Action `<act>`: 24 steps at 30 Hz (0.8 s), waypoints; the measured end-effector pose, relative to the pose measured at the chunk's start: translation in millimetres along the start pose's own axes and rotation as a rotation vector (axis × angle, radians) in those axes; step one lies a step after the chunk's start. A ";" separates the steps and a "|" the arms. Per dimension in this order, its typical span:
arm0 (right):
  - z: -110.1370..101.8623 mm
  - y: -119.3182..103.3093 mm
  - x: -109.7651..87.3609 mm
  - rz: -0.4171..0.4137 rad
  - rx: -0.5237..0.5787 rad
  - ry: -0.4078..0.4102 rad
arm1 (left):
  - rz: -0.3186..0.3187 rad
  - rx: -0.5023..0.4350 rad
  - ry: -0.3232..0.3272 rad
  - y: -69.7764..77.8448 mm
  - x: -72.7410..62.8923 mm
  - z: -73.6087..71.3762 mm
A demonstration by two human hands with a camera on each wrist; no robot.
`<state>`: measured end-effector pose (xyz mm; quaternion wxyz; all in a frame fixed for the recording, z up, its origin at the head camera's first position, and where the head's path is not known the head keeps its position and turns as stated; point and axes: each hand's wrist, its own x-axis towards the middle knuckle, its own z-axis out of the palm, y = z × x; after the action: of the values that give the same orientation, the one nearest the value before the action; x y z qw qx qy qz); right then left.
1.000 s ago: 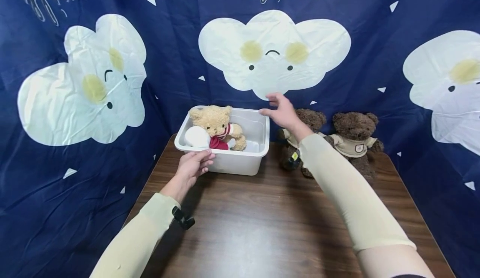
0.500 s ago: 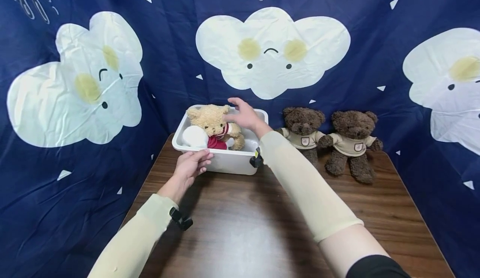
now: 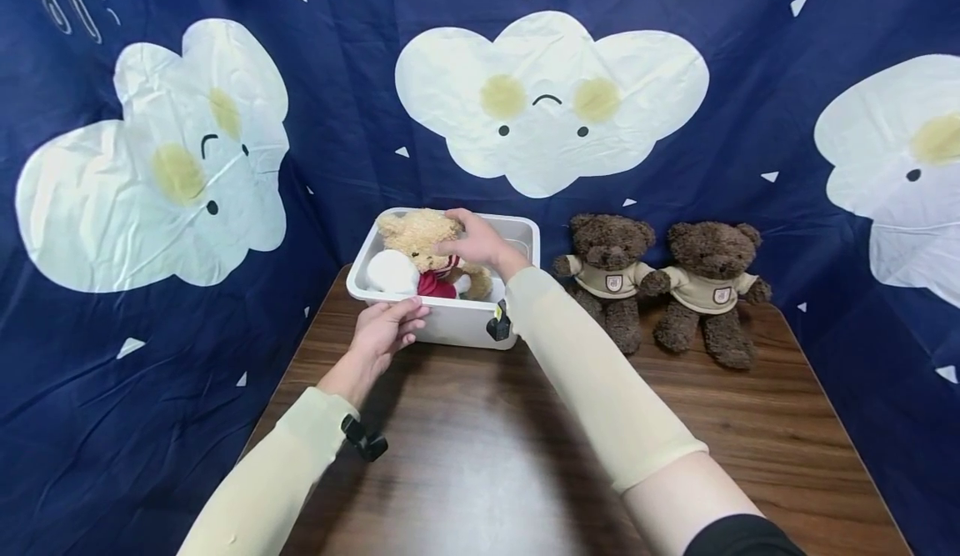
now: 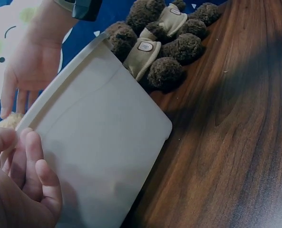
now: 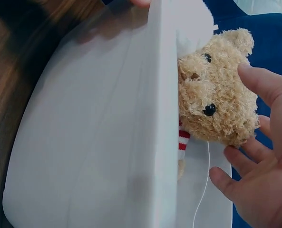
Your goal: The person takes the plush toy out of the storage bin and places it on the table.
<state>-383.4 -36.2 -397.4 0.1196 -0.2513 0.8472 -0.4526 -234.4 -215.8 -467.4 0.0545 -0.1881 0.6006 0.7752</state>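
In the head view a tan teddy bear point(image 3: 414, 234) with a red-and-white striped top leans in a white plastic bin point(image 3: 467, 323). Beside it lies a round white toy point(image 3: 392, 272), apparently plush, with red cloth next to it. My left hand point(image 3: 382, 329) grips the bin's front rim, thumb on top and fingers against the outer wall. My right hand point(image 3: 476, 241) is at the bear's head, thumb over its face side and fingers spread along the side. The right wrist view shows those fingers point(image 5: 240, 161) fairly straight, right at the fur. The bear's lower body is partly hidden.
Two dark brown teddy bears point(image 3: 609, 277) in beige tops sit to the right of the bin on the wooden table point(image 3: 480, 456). A blue curtain point(image 3: 345, 122) with white clouds hangs behind and along both sides.
My right hand has come left from above the bin's right corner, then down and slightly right onto the bear's head. My left hand stays on the rim.
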 end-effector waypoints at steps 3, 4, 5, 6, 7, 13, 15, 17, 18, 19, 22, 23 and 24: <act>-0.2 0.6 0.2 0.011 0.026 -0.004 | 0.002 -0.001 -0.003 0.8 0.0 0.2; -0.4 1.1 0.3 0.010 0.031 -0.011 | 0.002 0.000 -0.002 0.9 0.0 0.2; -0.5 1.3 0.6 0.008 0.039 -0.018 | 0.000 0.001 0.000 1.0 -0.1 0.2; -0.3 1.8 1.1 0.005 0.044 -0.022 | 0.000 0.001 0.002 1.0 -0.3 0.2; 0.0 2.1 1.7 0.004 0.041 -0.022 | 0.000 0.003 0.004 1.2 -0.8 0.0; 1.3 0.1 0.9 0.025 -0.036 -0.017 | -0.003 -0.003 0.005 -1.1 -0.4 -0.2; 1.8 -1.6 -0.8 0.038 -0.035 -0.037 | -0.002 -0.006 0.005 -2.1 0.6 0.2; 2.5 -3.6 -2.9 0.051 -0.014 -0.057 | -0.002 -0.004 0.006 -2.4 0.9 0.5; 2.9 -4.5 -3.5 0.050 -0.012 -0.062 | 0.000 -0.003 0.007 -2.2 0.9 0.7; 3.2 -5.2 -3.7 0.044 -0.006 -0.063 | 0.003 -0.002 0.007 -2.1 0.7 0.9; 3.9 -6.1 -3.4 0.013 0.003 -0.067 | 0.007 0.001 0.006 -1.3 -0.6 0.9; 4.1 -5.9 -2.9 0.004 -0.003 -0.072 | 0.008 0.002 0.006 -1.1 -1.0 1.0; 4.0 -5.5 -2.8 0.002 -0.016 -0.074 | 0.008 0.003 0.005 -0.9 -1.3 1.2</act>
<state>-377.6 -40.1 -395.2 0.1493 -0.2682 0.8460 -0.4361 -233.2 -214.2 -467.5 0.0501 -0.1876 0.6025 0.7741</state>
